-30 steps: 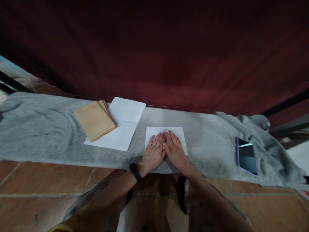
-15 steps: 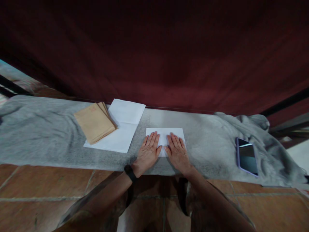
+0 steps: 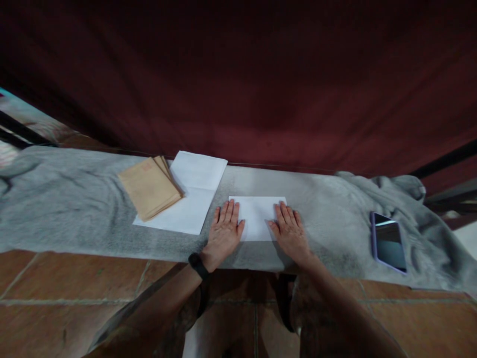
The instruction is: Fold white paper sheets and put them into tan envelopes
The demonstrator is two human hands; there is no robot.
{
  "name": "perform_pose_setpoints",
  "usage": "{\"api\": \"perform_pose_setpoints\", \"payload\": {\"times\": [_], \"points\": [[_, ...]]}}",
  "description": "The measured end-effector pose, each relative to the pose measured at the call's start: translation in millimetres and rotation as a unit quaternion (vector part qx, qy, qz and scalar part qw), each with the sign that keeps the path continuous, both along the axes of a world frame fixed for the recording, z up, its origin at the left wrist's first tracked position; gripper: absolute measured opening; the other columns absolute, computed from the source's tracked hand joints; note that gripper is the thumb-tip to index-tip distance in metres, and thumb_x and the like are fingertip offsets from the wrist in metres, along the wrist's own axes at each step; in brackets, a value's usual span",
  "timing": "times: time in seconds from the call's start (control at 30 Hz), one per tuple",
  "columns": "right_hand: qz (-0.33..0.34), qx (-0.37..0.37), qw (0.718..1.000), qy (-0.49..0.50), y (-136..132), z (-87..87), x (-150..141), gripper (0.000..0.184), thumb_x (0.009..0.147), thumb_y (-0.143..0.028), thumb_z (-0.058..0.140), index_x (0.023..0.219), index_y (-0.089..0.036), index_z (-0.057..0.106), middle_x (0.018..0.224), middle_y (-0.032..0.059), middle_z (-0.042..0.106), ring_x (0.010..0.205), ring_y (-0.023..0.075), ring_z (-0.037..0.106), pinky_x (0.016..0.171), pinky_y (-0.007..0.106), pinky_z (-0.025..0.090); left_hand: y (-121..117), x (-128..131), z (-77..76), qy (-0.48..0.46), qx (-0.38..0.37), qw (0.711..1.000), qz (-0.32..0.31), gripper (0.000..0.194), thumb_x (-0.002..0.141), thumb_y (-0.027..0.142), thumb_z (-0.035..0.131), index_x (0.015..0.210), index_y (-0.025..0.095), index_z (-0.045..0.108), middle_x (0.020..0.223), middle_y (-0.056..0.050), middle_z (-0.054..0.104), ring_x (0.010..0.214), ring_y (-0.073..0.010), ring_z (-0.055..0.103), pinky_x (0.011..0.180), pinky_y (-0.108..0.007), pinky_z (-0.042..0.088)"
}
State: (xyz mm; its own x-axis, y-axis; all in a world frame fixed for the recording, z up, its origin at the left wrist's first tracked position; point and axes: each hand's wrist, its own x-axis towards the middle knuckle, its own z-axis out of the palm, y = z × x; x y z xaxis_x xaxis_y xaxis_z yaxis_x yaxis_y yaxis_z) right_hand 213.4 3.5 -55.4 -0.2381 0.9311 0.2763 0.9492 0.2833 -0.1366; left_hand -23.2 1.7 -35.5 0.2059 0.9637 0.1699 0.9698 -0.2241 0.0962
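A small folded white sheet of paper (image 3: 256, 220) lies on the grey cloth (image 3: 74, 209) in front of me. My left hand (image 3: 223, 232) lies flat with its fingers stretched out on the paper's left edge. My right hand (image 3: 289, 231) lies flat the same way on the paper's right edge. Both hands are open and press down; neither holds anything. A black band sits on my left wrist.
A stack of brown envelopes (image 3: 149, 186) rests on white sheets (image 3: 194, 194) to the left. A phone in a purple case (image 3: 388, 241) lies on the cloth at the right. A dark red curtain (image 3: 238, 84) hangs behind. A tiled floor (image 3: 74, 288) lies below.
My hands, together at the middle of the paper one second ago, have slid apart sideways to its left and right edges.
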Motion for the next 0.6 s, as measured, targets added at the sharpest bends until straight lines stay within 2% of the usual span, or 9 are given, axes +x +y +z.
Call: {"api": "perform_pose_setpoints", "payload": {"times": [0.13, 0.2, 0.33, 0.43, 0.6], "points": [[-0.029, 0.006, 1.0, 0.007, 5.8, -1.3, 2.4, 0.061, 0.106, -0.044, 0.034, 0.155, -0.006, 0.038, 0.161, 0.0214, 0.038, 0.148, 0.0333, 0.037, 0.121, 0.055, 0.026, 5.3, -0.6, 2.2, 0.0, 0.005, 1.0, 0.019, 0.06, 0.104, 0.036, 0.031, 0.155, 0.006, 0.035, 0.162, -0.019, 0.035, 0.153, -0.0304, 0.03, 0.127, -0.052, 0.02], [-0.035, 0.005, 0.999, 0.018, 9.0, 0.6, -1.7, 0.062, 0.107, -0.044, 0.032, 0.155, -0.005, 0.038, 0.16, 0.0223, 0.038, 0.148, 0.0337, 0.037, 0.121, 0.056, 0.026, 7.1, 3.2, 3.6, -0.008, 0.006, 1.0, 0.008, 0.059, 0.104, 0.035, 0.03, 0.155, 0.006, 0.035, 0.162, -0.019, 0.035, 0.154, -0.0294, 0.027, 0.127, -0.051, 0.02], [-0.003, -0.018, 0.999, 0.038, 11.6, 7.4, -22.6, 0.059, 0.107, -0.04, 0.029, 0.156, -0.008, 0.038, 0.162, 0.0193, 0.036, 0.151, 0.0304, 0.034, 0.122, 0.051, 0.026, 5.1, 20.2, 4.3, -0.029, -0.003, 0.998, -0.052, 0.058, 0.105, 0.035, 0.029, 0.158, 0.011, 0.031, 0.164, -0.013, 0.034, 0.155, -0.0251, 0.022, 0.128, -0.049, 0.02], [0.04, -0.044, 0.997, 0.04, 10.8, 10.5, -40.7, 0.056, 0.108, -0.036, 0.025, 0.154, -0.009, 0.042, 0.163, 0.0163, 0.035, 0.152, 0.0276, 0.031, 0.124, 0.049, 0.024, 1.7, 33.7, 2.6, -0.034, -0.013, 0.996, -0.086, 0.057, 0.105, 0.032, 0.025, 0.156, 0.008, 0.033, 0.164, -0.013, 0.034, 0.156, -0.0252, 0.022, 0.128, -0.048, 0.021], [0.061, -0.064, 0.995, 0.035, 13.4, 9.6, -53.8, 0.055, 0.108, -0.034, 0.022, 0.153, -0.01, 0.044, 0.163, 0.0144, 0.036, 0.152, 0.0271, 0.031, 0.126, 0.05, 0.02, 3.9, 41.5, -0.9, -0.034, -0.022, 0.996, -0.081, 0.057, 0.103, 0.024, 0.023, 0.156, 0.007, 0.033, 0.164, -0.013, 0.034, 0.156, -0.0248, 0.021, 0.128, -0.05, 0.02]]}}
